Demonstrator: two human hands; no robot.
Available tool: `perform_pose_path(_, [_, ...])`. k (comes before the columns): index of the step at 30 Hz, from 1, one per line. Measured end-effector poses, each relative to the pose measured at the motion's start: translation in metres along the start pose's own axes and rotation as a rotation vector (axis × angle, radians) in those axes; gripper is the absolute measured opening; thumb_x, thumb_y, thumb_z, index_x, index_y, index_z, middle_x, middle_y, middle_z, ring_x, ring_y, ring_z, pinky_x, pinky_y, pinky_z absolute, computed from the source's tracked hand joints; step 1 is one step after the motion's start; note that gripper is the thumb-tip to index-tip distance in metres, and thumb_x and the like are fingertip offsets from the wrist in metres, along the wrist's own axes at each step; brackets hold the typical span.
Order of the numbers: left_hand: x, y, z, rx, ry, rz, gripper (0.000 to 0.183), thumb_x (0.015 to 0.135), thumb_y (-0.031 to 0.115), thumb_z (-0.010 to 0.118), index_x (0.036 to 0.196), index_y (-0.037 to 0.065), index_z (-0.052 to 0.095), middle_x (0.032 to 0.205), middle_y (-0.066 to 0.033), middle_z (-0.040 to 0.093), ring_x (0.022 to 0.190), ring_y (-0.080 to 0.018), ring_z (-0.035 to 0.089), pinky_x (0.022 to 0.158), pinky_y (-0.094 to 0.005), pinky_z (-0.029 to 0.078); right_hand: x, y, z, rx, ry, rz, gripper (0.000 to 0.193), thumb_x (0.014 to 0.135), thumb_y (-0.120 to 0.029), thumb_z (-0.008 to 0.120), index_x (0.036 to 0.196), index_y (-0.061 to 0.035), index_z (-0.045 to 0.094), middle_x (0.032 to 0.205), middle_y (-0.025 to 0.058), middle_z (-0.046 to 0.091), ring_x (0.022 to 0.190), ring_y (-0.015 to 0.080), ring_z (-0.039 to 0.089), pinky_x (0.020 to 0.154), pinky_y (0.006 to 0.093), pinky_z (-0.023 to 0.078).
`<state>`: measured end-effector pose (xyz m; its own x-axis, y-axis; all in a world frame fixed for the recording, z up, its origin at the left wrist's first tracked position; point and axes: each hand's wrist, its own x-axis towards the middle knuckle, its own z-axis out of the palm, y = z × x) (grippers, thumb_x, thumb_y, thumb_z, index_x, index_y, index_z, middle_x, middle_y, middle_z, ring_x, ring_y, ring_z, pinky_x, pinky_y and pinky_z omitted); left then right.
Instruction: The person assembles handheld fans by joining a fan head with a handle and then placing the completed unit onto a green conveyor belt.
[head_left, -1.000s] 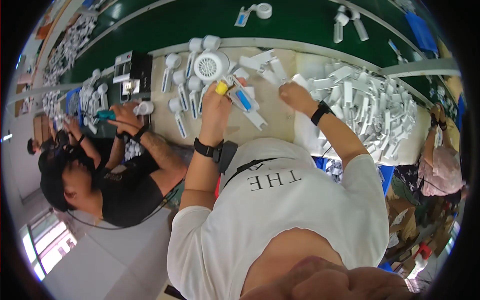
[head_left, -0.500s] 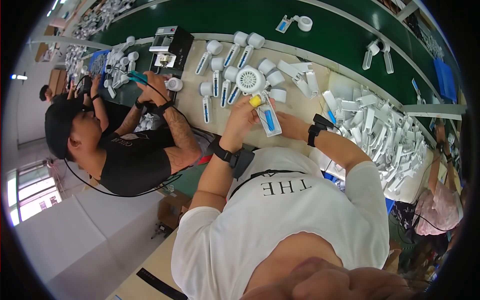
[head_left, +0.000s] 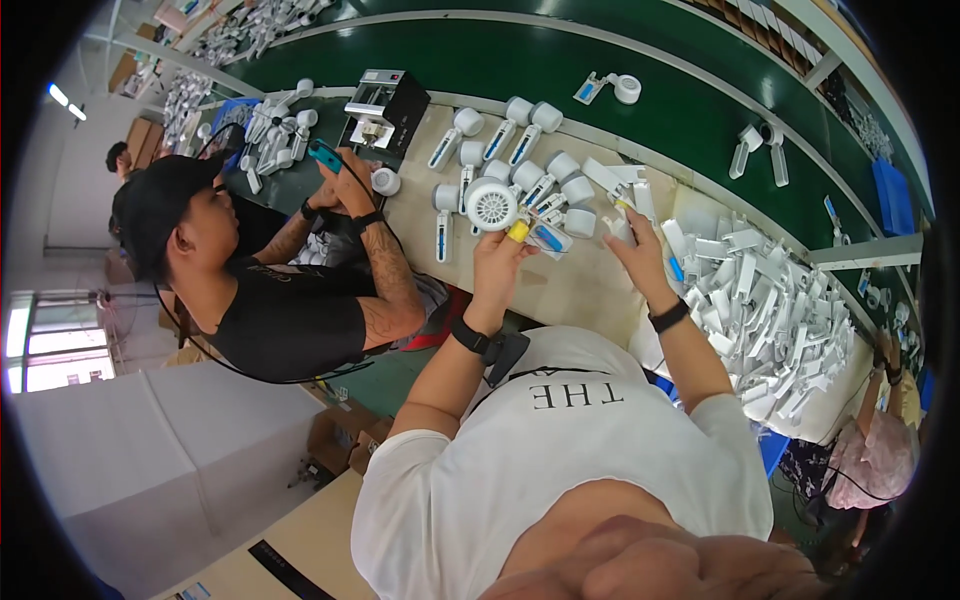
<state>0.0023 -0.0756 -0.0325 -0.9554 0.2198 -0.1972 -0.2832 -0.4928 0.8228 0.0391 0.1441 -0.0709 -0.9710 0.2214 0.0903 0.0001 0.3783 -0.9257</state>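
My left hand point(head_left: 497, 265) grips a white handheld fan with a round slotted head point(head_left: 492, 205). Its handle is uncovered at the front, and a blue cell point(head_left: 548, 238) shows inside. A yellow cover point(head_left: 517, 231) sits on a fingertip of this hand. My right hand point(head_left: 642, 255) is closed around a white handle cover point(head_left: 619, 231), with another yellow fingertip cover on it. Just beyond that hand lie more white handle covers point(head_left: 640, 198). Several other fans with blue cells point(head_left: 443, 235) lie on the bench past my left hand.
A big heap of white plastic handle parts point(head_left: 760, 310) spreads to my right. At my left a person in black point(head_left: 285, 300) works with a teal tool point(head_left: 325, 155), near a black-and-silver machine point(head_left: 385, 115). The green conveyor point(head_left: 480, 55) behind carries a few fans.
My right hand has left the fan's handle and moved right, where it holds a white cover. The fan in my left hand has shifted toward the other fans. The whole view has turned somewhat.
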Motion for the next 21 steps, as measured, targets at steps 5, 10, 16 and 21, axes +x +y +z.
perform_pose_path(5, [0.0,-0.015,0.023,-0.063,-0.053,-0.029,0.024,0.085,0.011,0.052,0.107,0.0,0.054,0.102,-0.0071,0.059,0.087,-0.0133,0.057,0.074,-0.0275,0.047,-0.028,-0.093,-0.002,-0.403,-0.149,-0.45,0.053,0.068,-0.013,0.066,0.115,-0.0009,0.045,0.111,0.0197,0.05,0.094,0.0343,0.052,0.078,0.0384,0.043])
perform_pose_path(10, [-0.009,-0.035,0.033,-0.079,-0.125,-0.058,0.027,0.087,0.013,0.048,0.112,0.002,0.049,0.107,-0.0066,0.056,0.094,-0.0145,0.055,0.077,-0.0281,0.045,-0.034,-0.115,-0.013,-0.544,-0.038,-0.354,0.052,0.068,-0.01,0.065,0.115,-0.002,0.045,0.114,0.0168,0.05,0.094,0.0329,0.053,0.079,0.0379,0.043])
perform_pose_path(16, [-0.015,-0.047,0.058,-0.075,-0.125,-0.102,0.026,0.085,0.01,0.053,0.11,0.002,0.052,0.104,-0.0038,0.056,0.092,-0.0089,0.051,0.077,-0.0242,0.042,-0.039,-0.103,-0.007,-0.543,0.091,-0.284,0.052,0.066,-0.009,0.066,0.114,-0.003,0.047,0.114,0.016,0.05,0.096,0.0307,0.052,0.08,0.0361,0.043])
perform_pose_path(21, [0.003,-0.039,0.068,0.025,-0.083,0.039,0.024,0.085,0.01,0.053,0.106,0.0,0.054,0.102,-0.0056,0.058,0.09,-0.0112,0.054,0.076,-0.0241,0.043,-0.026,-0.09,-0.013,-0.6,0.17,-0.459,0.05,0.068,-0.015,0.067,0.113,-0.0022,0.048,0.107,0.0151,0.053,0.09,0.0278,0.054,0.075,0.034,0.045])
